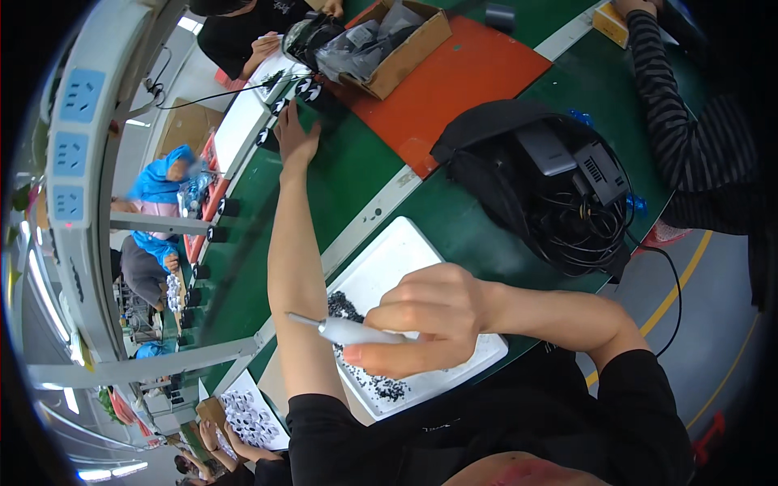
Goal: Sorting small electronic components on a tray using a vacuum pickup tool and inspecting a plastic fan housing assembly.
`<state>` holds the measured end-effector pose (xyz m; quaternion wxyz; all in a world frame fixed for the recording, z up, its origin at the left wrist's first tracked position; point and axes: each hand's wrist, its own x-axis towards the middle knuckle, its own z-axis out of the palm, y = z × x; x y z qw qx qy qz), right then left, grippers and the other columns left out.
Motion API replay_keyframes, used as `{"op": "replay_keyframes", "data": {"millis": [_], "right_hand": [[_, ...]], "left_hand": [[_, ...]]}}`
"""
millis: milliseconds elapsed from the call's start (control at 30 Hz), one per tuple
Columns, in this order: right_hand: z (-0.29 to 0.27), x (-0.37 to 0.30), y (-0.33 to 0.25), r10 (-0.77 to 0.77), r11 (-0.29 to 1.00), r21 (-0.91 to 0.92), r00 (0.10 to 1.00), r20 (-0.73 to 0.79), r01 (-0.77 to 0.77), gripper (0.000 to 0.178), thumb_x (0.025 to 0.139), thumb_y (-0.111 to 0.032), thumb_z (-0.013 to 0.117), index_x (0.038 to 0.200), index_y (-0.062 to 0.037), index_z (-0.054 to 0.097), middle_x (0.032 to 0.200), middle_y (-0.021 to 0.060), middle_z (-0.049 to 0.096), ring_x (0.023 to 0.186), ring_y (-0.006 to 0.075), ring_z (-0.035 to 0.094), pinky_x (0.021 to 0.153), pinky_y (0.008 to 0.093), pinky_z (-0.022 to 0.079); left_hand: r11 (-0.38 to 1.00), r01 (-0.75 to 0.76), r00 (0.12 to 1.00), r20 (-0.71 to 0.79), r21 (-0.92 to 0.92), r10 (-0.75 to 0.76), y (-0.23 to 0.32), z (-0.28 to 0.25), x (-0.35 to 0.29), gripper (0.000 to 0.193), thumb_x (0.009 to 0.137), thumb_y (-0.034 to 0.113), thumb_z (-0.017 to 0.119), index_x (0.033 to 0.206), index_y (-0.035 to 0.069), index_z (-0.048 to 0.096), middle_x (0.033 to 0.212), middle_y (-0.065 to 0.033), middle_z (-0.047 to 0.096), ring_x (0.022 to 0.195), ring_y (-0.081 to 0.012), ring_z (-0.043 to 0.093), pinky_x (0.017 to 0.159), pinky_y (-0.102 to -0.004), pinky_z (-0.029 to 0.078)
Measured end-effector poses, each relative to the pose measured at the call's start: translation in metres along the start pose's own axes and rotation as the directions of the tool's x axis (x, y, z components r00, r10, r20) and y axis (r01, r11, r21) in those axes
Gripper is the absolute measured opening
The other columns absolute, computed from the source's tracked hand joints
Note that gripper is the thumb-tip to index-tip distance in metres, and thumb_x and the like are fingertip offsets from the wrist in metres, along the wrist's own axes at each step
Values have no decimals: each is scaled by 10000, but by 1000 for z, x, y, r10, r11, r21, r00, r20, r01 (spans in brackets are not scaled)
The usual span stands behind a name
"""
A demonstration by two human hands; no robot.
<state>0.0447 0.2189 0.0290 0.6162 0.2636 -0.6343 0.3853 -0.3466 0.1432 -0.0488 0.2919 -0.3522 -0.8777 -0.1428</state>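
Note:
My right hand point(433, 316) is closed around a screwdriver point(348, 330) with a white handle, its thin metal shaft pointing left. It is held above a white tray point(405, 235) with small black pieces point(387, 389), which look like screws. My left arm stretches far across the green bench. At its end, my left hand point(297, 139) has its fingers apart, close to small black parts with white marks point(280, 107). Whether a fingertip touches one cannot be made out. Another such black part point(308, 91) lies just beyond the hand.
A black bag point(478, 154) holding cables and dark devices lies right of the tray. Beyond it are an orange mat point(478, 65) and a cardboard box point(421, 40) of bagged parts. Co-workers sit around the bench. A metal frame with sockets point(77, 154) runs along the left.

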Motion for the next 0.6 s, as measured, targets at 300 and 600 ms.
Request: {"op": "replay_keyframes", "data": {"millis": [300,600], "right_hand": [[-6,-7,20,26,1000,-14,997,75,-25,271,729,-157,786,984,-87,725,678,-22,572,519,105,529,450,209,404],[-11,-1,17,599,507,232,533,597,-830,258,915,-323,669,941,-66,677,693,54,672,540,129,609,484,279,470]], "left_hand": [[970,-63,998,-24,-233,59,5,4,21,331,823,323,753,1021,61,720,977,-164,705,1007,-332,628,904,-418,482],[793,365,926,100,-488,-364,-3,-117,-109,206,882,182,719,895,18,594,785,-87,593,745,-159,586,712,-330,492]]}}
